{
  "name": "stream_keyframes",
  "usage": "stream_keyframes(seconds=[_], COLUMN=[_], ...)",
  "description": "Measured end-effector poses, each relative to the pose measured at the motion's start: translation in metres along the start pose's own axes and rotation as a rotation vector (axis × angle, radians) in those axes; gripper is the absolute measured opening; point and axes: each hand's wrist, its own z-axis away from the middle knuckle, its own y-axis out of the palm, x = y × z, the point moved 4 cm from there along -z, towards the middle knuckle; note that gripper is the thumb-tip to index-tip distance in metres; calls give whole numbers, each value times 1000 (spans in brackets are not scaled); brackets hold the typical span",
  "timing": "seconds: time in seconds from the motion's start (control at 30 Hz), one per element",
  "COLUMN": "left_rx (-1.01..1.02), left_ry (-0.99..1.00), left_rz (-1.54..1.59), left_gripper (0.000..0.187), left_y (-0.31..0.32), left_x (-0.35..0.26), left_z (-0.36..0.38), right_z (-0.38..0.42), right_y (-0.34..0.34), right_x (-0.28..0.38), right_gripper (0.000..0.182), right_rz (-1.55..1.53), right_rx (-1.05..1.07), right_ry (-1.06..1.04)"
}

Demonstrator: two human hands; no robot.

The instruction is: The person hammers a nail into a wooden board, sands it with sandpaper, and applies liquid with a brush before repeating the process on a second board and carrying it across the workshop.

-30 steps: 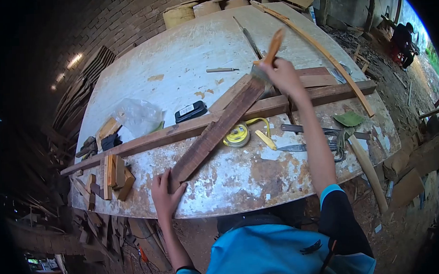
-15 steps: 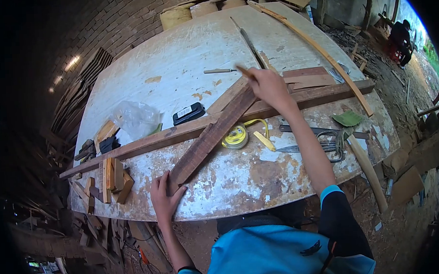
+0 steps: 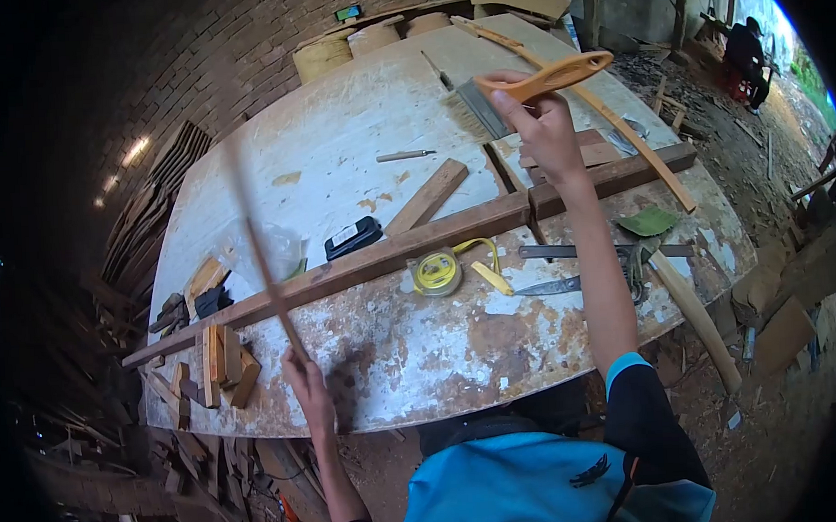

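Observation:
My left hand [image 3: 312,396] grips the lower end of a dark wooden board [image 3: 267,268], which stands tilted up and edge-on, its top smeared by motion. In my right hand [image 3: 545,129] is a wide paintbrush [image 3: 554,74] with an orange handle; its bristles point left over the table. Beneath the right forearm lie a scraper-like metal strip [image 3: 553,251] and scissors [image 3: 554,287]. Between the hands, a yellow tape measure [image 3: 437,273] rests beside a long wooden beam [image 3: 381,264] that crosses the table. A short wooden piece [image 3: 429,195] leans against the beam's far side.
The worn table [image 3: 422,354] carries a black case [image 3: 353,238], a clear plastic bag [image 3: 249,245], stacked wood blocks [image 3: 224,355], a thin chisel-like tool [image 3: 404,155] and a green leaf [image 3: 648,221]. A long curved strip [image 3: 632,138] reaches over the right edge. A person [image 3: 747,60] sits far right.
My left hand has swung the board up off the beam, from lying diagonally to standing on edge at left. My right hand has left the board and lifted, turning the brush so its bristles show.

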Motion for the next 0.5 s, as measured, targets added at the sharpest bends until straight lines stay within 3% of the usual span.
stream_keyframes(seconds=[0.07, 0.1, 0.2, 0.27, 0.4, 0.47, 0.5], left_rx=[85, 156, 68, 42, -32, 78, 133], left_ry=[29, 152, 304, 379, 400, 294, 250], left_rz=[442, 485, 505, 598, 412, 516, 525], left_gripper=[43, 43, 67, 70, 54, 30, 27], left_y=[10, 20, 31, 32, 37, 60, 72], left_x=[-24, -45, -96, -105, -114, -124, -111], left_z=[-14, -22, -46, -65, -78, -68, -67], right_z=[-1, -1, 0, 5, 5, 5, 7], right_y=[-6, -6, 0, 8, 16, 19, 21], right_x=[4, 1, -1, 4, 6, 7, 10], right_gripper=[26, 26, 25, 25, 25, 26, 28], right_rz=[-34, -52, -49, -57, -65, -92, -99], right_rx=[-70, -77, -57, -29, 56, 89, 91], right_ry=[-15, 0, 39, 76, 64, 59, 62])
